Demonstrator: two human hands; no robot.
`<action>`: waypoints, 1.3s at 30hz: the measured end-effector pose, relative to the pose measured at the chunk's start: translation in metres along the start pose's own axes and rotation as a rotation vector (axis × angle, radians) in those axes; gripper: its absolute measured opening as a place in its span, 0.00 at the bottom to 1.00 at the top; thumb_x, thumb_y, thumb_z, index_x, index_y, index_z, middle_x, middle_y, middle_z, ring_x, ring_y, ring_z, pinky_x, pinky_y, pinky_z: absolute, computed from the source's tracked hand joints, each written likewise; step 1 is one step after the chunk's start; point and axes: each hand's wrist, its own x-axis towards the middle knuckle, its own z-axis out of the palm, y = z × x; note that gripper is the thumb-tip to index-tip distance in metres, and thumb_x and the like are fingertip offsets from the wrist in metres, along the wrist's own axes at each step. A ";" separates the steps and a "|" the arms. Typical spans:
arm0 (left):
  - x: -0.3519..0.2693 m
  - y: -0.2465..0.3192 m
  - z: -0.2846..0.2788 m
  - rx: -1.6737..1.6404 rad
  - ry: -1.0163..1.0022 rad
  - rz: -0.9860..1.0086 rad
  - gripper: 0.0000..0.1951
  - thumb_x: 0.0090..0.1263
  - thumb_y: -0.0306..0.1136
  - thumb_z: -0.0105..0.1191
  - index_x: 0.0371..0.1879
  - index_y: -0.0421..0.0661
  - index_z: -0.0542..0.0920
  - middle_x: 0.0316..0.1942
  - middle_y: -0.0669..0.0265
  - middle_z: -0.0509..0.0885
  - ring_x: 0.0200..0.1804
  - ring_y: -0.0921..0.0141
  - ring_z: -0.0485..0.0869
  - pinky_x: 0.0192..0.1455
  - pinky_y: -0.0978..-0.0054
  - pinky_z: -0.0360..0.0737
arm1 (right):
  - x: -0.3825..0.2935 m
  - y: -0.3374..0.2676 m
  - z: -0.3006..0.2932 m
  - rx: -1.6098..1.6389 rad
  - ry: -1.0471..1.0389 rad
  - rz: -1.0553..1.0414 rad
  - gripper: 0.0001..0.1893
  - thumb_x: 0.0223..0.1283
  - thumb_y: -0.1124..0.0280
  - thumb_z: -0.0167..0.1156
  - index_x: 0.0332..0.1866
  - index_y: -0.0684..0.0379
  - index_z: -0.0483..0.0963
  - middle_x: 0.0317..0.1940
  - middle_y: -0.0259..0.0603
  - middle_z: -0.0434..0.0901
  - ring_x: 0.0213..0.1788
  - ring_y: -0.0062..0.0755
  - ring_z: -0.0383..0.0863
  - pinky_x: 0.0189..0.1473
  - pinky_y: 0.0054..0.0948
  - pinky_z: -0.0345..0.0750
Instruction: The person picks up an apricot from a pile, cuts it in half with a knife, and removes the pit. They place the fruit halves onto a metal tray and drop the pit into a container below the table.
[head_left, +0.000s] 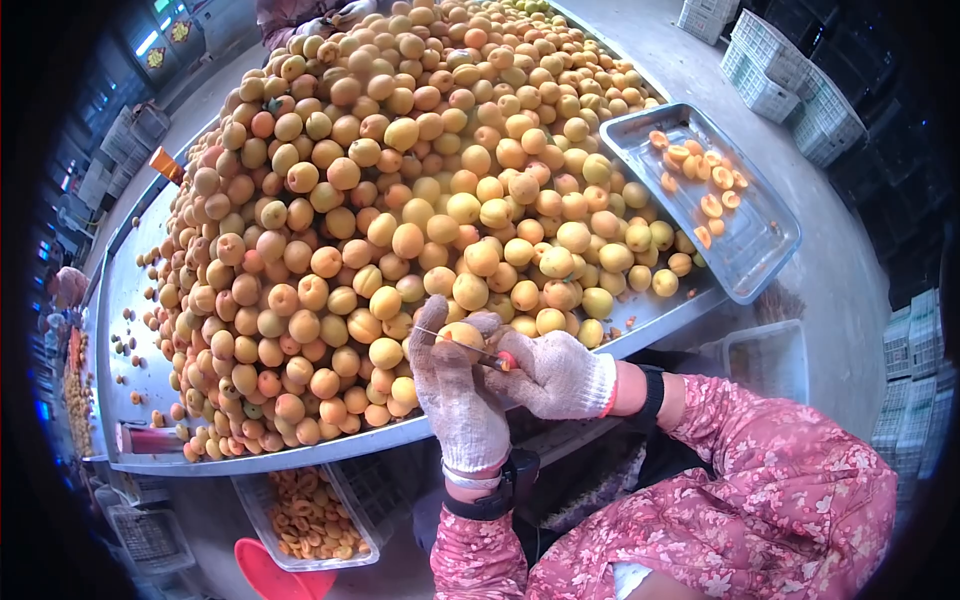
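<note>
In front of me a big heap of whole apricots (360, 247) covers a metal table (360, 457). My left hand (457, 405), in a soiled knit glove, holds one apricot (459, 339) upright between fingers and thumb at the table's near edge. My right hand (559, 373), gloved too, grips a small knife with a red handle (509, 361); its thin blade lies across that apricot, pointing left. How deep the blade sits in the fruit cannot be told. Right of the heap a metal tray (757, 259) holds several apricot halves (721, 178).
Below the table's near edge stands a plastic crate (360, 556) of apricot halves, beside a red basin (262, 570). Another translucent bin (765, 360) is at the right. Stacked crates (765, 60) line the floor. A co-worker's gloved hand (352, 11) shows beyond the heap.
</note>
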 end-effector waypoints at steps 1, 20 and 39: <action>0.001 -0.001 -0.003 -0.203 -0.038 -0.106 0.34 0.76 0.60 0.38 0.66 0.41 0.62 0.47 0.54 0.80 0.54 0.65 0.79 0.58 0.69 0.77 | 0.000 0.001 0.000 0.000 -0.001 0.001 0.15 0.65 0.58 0.59 0.37 0.61 0.71 0.25 0.53 0.78 0.27 0.53 0.82 0.27 0.42 0.76; 0.003 -0.006 -0.010 -0.524 -0.073 -0.281 0.33 0.77 0.58 0.38 0.69 0.42 0.60 0.54 0.59 0.77 0.59 0.65 0.73 0.66 0.63 0.69 | 0.002 0.002 0.000 -0.084 -0.017 -0.004 0.15 0.65 0.59 0.59 0.42 0.62 0.73 0.22 0.52 0.79 0.26 0.53 0.82 0.26 0.41 0.77; 0.006 -0.014 -0.006 -0.411 -0.036 -0.249 0.33 0.74 0.58 0.45 0.67 0.44 0.65 0.56 0.59 0.75 0.56 0.66 0.75 0.61 0.66 0.73 | 0.002 0.009 -0.003 -0.039 -0.013 0.037 0.15 0.65 0.58 0.58 0.44 0.61 0.73 0.22 0.51 0.79 0.24 0.52 0.81 0.26 0.42 0.77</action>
